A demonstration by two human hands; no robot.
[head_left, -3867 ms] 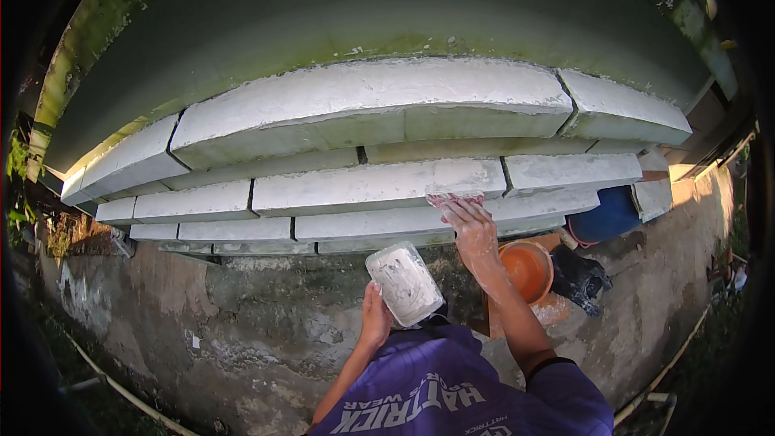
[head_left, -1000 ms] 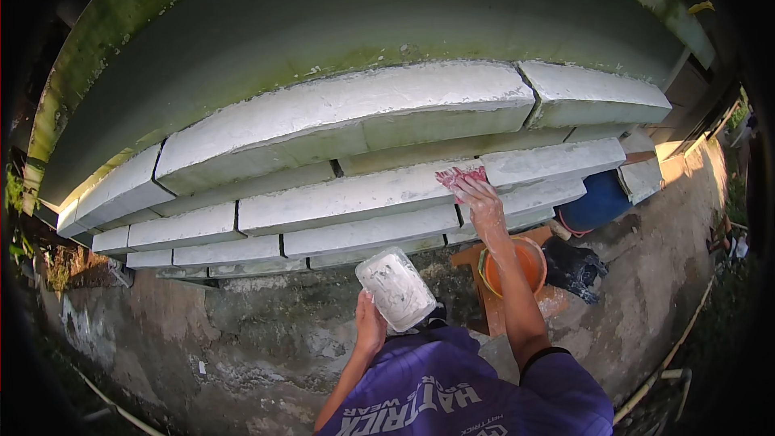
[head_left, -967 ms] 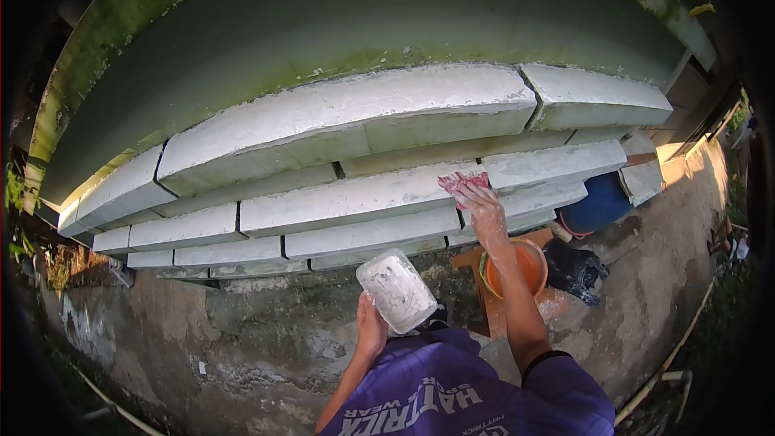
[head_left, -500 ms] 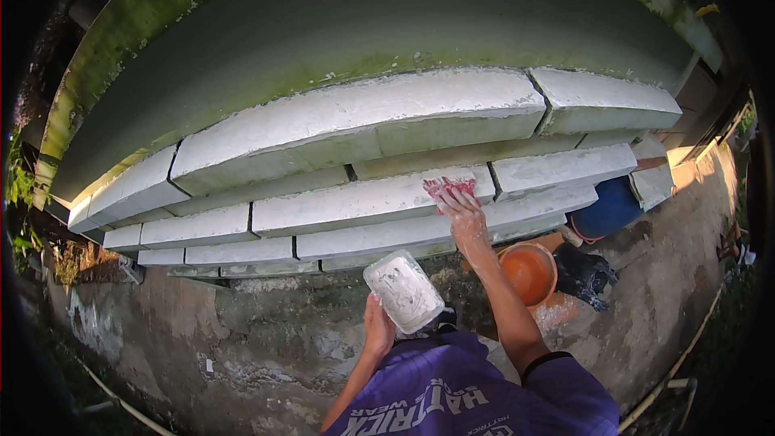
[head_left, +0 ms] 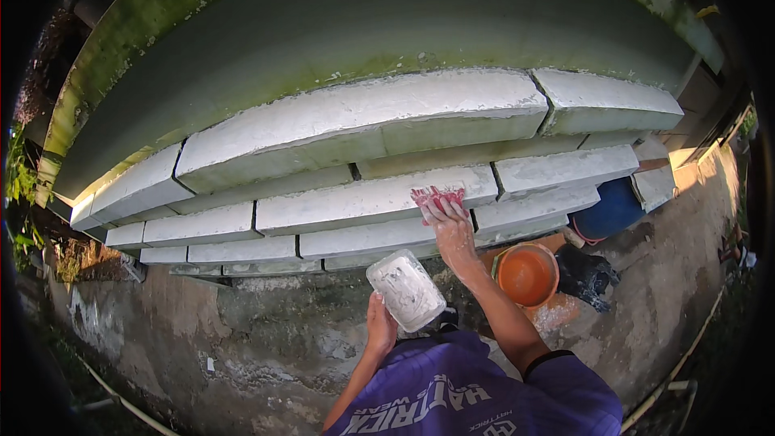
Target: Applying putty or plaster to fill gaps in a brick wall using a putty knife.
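Observation:
My left hand [head_left: 380,324] grips the near-left edge of a clear plastic tub [head_left: 428,320], holding it level in front of my shirt. Thick white paste [head_left: 406,287] coats the inside of the tub. My right hand [head_left: 452,234], smeared with white, is closed over a crumpled red rag [head_left: 436,194]. The rag presses on the white-coated top of a middle-row ledge block [head_left: 347,199], left of the dark joint at its right end. Part of the rag is hidden under my fingers.
Behind rises a mossy green-grey wall [head_left: 339,24], with a higher row of white blocks [head_left: 363,109] at its foot. To my right stand an orange basin [head_left: 526,276], a black plastic bag [head_left: 585,274] and a blue tub [head_left: 609,208]. Stained concrete floor [head_left: 274,339] lies below.
My right hand has slid the red rag a little leftward along the same block. The tub in my left hand stays nearly in place.

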